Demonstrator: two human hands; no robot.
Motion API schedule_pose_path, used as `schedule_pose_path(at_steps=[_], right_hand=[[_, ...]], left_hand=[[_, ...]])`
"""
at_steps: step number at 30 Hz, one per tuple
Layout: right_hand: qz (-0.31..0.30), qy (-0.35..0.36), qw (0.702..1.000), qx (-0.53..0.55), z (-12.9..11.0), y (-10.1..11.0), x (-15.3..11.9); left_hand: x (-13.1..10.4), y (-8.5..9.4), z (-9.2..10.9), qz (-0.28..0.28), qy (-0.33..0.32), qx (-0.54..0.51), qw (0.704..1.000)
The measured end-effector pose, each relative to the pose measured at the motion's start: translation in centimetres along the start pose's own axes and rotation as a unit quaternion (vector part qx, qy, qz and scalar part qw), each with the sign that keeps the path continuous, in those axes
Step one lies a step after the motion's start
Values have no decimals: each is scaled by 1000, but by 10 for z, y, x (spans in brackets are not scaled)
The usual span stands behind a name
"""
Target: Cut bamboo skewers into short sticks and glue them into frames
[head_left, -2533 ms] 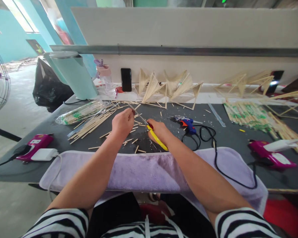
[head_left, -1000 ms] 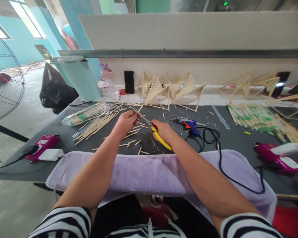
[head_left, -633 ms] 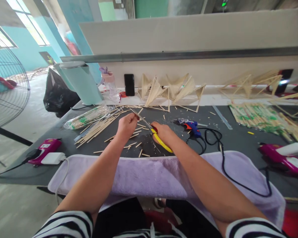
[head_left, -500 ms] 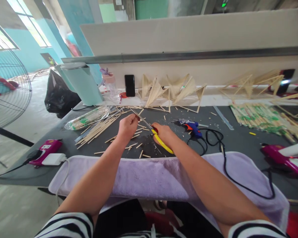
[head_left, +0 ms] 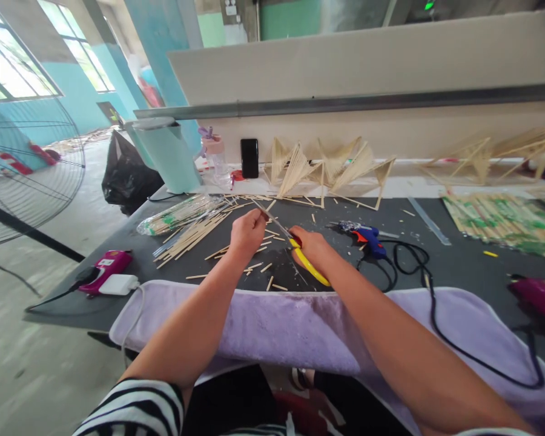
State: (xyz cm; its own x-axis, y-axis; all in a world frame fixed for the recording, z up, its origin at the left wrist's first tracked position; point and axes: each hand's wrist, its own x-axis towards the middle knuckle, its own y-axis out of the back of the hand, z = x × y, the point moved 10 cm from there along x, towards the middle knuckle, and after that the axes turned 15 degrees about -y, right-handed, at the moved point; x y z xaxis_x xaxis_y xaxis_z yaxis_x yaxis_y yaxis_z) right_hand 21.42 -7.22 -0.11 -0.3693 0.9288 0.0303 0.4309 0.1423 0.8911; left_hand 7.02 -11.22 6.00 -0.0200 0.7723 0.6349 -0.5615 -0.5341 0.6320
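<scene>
My right hand (head_left: pixel 311 245) is closed around the yellow handle of a pair of scissors (head_left: pixel 309 263) over the dark table. Their long metal blade slants up and left to the fingers of my left hand (head_left: pixel 248 231). That left hand is closed in a pinch close to the blade; what it grips is hidden. Short cut wooden sticks (head_left: pixel 254 266) lie scattered under and between both hands. Longer thin sticks (head_left: pixel 195 235) form a loose pile left of my left hand. To the right of my right hand lies a blue glue gun (head_left: pixel 367 237) with a black cord.
Stick-built frames (head_left: pixel 300 175) stand at the back beside a black phone (head_left: pixel 249 158), a bottle (head_left: pixel 215 158) and a teal pitcher (head_left: pixel 170 157). Bagged sticks (head_left: pixel 499 224) lie right. A purple towel (head_left: pixel 281 330) covers the front edge; a magenta power strip (head_left: pixel 111 269) sits left.
The camera view has turned slightly left, so everything appears shifted right. Both hands and the scissors keep nearly the same position over the table.
</scene>
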Motion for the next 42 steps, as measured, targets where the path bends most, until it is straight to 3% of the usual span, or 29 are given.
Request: schedule_pose_path(at_steps=[8, 13, 19, 21, 24, 28, 31, 34, 37, 42], right_hand=[[-3, -28, 1000, -2, 3, 3, -4], [-25, -8, 999, 18, -9, 8, -3], [-14, -27, 1000, -3, -10, 9, -1], [-6, -21, 1000, -18, -10, 11, -3], [17, 2, 999, -32, -12, 16, -4], [20, 15, 999, -45, -11, 17, -6], [24, 14, 998, -58, -9, 16, -6], [35, 34, 998, -47, -12, 17, -7], [36, 20, 999, -35, -8, 16, -8], [39, 0, 999, 5, -2, 13, -6]], left_hand=[[0, -3, 4, -13, -21, 52, 998], [4, 2, -1, -2, 12, 102, 995], [6, 5, 1, 15, -15, 89, 996], [7, 4, -2, 7, -4, 51, 999], [7, -8, -15, -27, 34, -104, 994], [-1, -26, -28, -63, 112, -325, 937], [-4, -32, -25, -88, 125, -406, 901], [-4, -32, -26, -65, 149, -432, 887], [-3, -32, -24, -56, 149, -421, 893], [3, -14, -13, -30, 56, -295, 954]])
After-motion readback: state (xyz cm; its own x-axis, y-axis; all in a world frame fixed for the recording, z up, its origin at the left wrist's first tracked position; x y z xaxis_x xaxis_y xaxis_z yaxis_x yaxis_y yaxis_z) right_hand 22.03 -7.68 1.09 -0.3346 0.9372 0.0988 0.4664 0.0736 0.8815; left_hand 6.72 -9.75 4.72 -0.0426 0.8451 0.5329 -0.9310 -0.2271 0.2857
